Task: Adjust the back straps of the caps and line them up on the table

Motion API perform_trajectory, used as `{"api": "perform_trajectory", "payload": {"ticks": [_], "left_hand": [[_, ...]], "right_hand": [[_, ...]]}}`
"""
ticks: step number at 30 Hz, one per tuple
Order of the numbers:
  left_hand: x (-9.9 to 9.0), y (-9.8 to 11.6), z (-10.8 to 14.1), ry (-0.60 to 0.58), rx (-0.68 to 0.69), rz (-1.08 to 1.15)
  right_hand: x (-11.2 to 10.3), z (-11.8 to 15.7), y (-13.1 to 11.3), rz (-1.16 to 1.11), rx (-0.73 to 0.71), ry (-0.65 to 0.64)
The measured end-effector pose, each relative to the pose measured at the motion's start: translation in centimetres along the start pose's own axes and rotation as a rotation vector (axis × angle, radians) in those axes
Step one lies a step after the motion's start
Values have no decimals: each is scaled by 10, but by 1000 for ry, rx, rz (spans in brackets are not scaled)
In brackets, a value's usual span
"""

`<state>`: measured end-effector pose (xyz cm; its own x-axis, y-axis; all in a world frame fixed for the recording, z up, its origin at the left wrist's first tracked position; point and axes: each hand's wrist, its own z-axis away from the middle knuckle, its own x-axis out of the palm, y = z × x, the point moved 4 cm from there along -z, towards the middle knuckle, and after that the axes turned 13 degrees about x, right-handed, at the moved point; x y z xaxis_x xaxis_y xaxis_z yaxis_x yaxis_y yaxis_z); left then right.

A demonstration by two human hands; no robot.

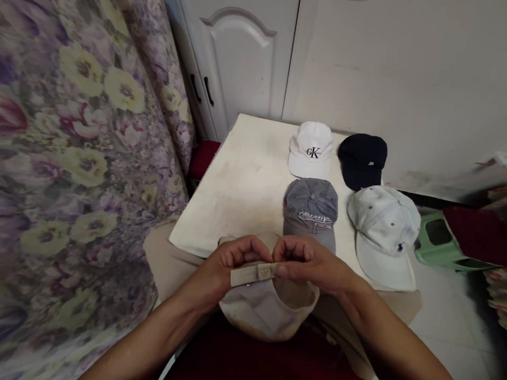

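A beige cap (259,311) is held close to my body, its back strap (244,275) turned up toward me. My left hand (237,258) pinches the strap from the left, and my right hand (304,262) grips its right end by a small tab. The fingertips of both hands almost meet above the strap. Just beyond my hands lies a grey cap (310,205) with white lettering. Behind it sits a white cap (311,148) with black letters. A dark navy cap (362,159) and a pale cap (385,231) with a small dark emblem rest on the right.
The caps lie on a cream-topped table (236,182). A floral curtain (71,153) hangs along the left. White cabinet doors (245,50) stand behind the table. On the right are a green stool (442,246) and a white plug (504,159) with a cord.
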<state>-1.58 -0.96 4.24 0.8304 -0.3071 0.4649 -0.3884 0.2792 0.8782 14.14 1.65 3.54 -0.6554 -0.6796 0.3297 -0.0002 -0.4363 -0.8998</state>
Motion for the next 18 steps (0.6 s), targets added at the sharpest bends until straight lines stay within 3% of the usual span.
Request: {"api": "perform_trajectory", "payload": {"ticks": [18], "left_hand": [[7, 4, -2, 15, 49, -127]], "right_hand": [[1, -5, -1, 82, 61, 101]]}}
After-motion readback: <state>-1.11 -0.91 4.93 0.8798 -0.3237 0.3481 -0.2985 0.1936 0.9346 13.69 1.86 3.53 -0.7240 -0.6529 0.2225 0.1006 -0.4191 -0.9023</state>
